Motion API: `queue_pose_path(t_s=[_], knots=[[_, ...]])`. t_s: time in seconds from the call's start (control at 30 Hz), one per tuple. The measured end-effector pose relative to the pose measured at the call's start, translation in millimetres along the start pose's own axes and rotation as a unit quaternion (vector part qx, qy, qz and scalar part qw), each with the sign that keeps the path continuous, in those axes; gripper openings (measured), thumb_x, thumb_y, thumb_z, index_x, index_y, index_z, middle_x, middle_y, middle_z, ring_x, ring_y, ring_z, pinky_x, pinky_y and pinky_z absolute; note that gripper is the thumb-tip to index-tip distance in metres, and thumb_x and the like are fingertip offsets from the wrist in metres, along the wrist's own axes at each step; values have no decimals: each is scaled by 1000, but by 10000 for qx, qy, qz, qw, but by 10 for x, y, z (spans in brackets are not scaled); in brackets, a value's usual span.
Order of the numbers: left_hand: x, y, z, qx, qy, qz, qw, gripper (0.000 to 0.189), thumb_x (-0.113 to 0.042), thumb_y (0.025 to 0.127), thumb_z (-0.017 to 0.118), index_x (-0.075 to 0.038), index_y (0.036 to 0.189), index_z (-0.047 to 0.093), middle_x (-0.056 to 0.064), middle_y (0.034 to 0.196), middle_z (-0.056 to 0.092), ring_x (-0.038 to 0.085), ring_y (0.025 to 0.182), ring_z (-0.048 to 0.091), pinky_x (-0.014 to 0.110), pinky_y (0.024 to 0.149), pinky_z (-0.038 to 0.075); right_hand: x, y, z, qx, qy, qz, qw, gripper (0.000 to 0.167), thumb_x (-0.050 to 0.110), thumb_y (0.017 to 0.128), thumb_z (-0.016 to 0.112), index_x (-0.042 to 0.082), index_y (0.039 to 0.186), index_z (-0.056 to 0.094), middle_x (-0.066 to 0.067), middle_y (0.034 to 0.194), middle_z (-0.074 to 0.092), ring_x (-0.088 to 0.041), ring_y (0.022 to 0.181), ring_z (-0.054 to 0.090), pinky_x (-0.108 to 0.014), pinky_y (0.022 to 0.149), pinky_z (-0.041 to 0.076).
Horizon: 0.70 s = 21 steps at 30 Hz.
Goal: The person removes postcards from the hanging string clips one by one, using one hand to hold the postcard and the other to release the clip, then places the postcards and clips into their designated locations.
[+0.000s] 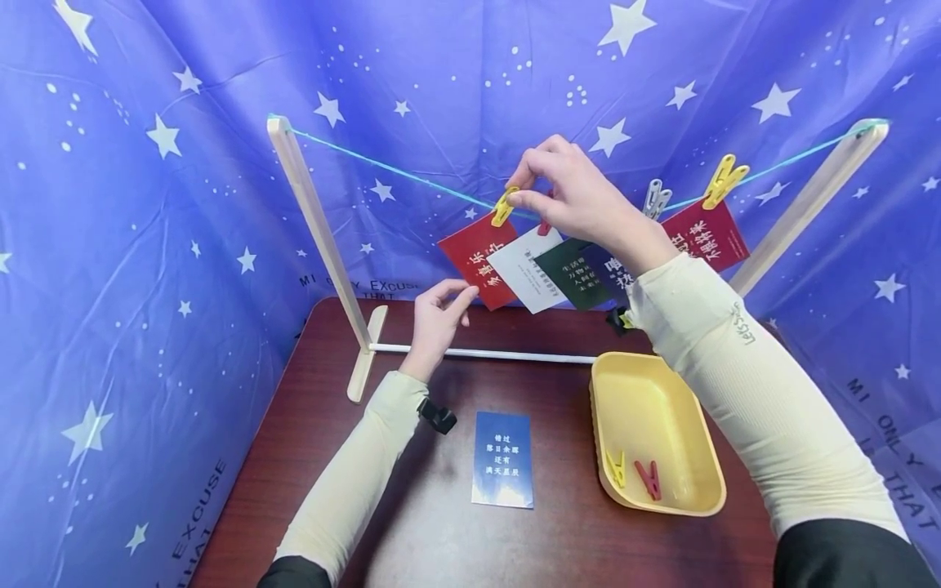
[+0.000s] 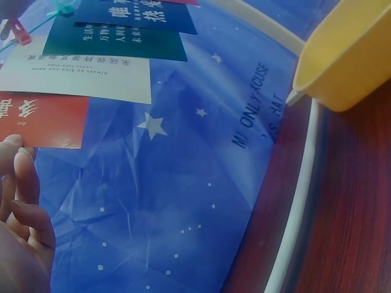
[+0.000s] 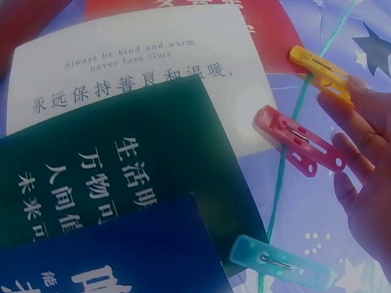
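At upper centre, right hand [image 1: 581, 192] pinches yellow clip [image 1: 503, 209]; left hand [image 1: 435, 320] fingers grip red card [image 1: 470, 249], long axis slanting lower right.

A red rectangular card with white Chinese lettering [image 1: 479, 260] hangs aslant from a turquoise cord [image 1: 397, 170], its upper edge in a yellow plastic clothespin [image 1: 503, 209] within the right hand's [image 1: 577, 192] grip, its lower edge in the left hand's [image 1: 439, 314].
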<state>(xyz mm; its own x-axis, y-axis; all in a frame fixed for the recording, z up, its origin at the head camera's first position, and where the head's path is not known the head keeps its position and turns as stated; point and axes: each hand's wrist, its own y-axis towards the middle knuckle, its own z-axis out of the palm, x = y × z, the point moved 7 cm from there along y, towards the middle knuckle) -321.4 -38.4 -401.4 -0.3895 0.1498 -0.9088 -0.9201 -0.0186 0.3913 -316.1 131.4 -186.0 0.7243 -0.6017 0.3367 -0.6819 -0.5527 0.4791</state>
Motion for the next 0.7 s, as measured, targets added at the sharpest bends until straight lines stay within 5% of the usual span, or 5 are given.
queue_pose_path(t_s=[0.47,0.7], knots=[[-24,-11,-31,-100,43,38,9999,15,2,95,73,15,103,71,-12,75,68,11,49,52,18,48,38,38,-37,-37,-803,-2,-231,9965,5,2,96,71,-2,93,71,-19,97,62,-34,97,48,-37,83,39],[-266,-93,-31,-194,-61,73,9998,13,7,95,69,18,101,68,2,79,70,12,49,52,17,48,38,57,-62,-69,-1094,13,-194,9938,4,3,96,73,0,93,73,-15,92,64,-24,96,45,-40,89,32]])
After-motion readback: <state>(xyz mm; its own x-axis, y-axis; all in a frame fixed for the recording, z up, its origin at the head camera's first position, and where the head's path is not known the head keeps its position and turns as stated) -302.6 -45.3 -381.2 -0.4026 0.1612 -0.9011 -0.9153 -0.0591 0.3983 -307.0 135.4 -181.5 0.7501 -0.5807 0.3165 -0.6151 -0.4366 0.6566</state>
